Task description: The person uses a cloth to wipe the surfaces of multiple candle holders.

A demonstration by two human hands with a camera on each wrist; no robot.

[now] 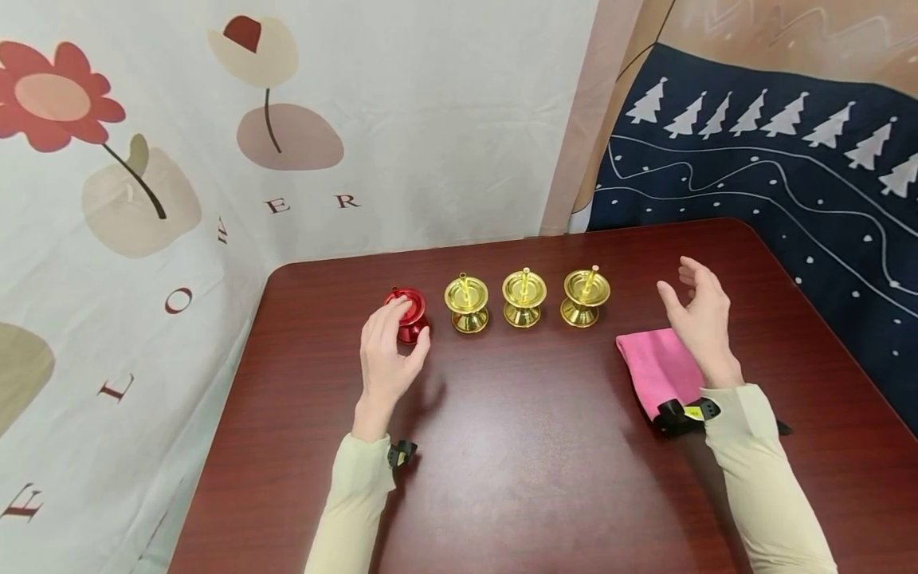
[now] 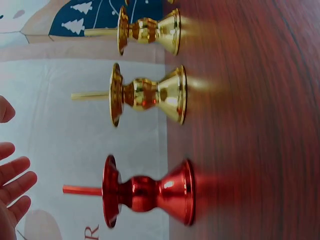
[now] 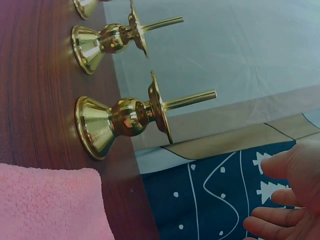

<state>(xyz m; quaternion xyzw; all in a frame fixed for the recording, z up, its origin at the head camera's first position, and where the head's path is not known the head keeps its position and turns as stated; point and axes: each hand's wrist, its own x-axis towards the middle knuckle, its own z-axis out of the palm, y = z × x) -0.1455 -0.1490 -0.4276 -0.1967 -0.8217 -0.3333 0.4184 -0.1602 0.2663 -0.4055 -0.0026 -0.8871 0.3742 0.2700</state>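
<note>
A row of small metal candle holders stands upright on the table, each with a flared base, a saucer and a thin upright stem. The red candle holder [image 2: 142, 192] is at the left end. Beside it come the gold candle holders, the left one [image 1: 466, 296], the middle one [image 1: 524, 293] and the right one [image 3: 127, 117]. My left hand [image 1: 387, 347] is nearest the red one, overlapping it in the head view, fingers spread and apart from it in the left wrist view. Holding nothing, my right hand [image 1: 699, 319] hovers with loosely bent fingers by the pink cloth [image 1: 660, 363].
The dark red-brown table [image 1: 502, 462] has rounded back corners. Behind it hangs a pale flower-print curtain [image 1: 445, 119], and a navy cloth [image 1: 717, 167] with white trees hangs at the right. Each wrist wears a black strap-on camera.
</note>
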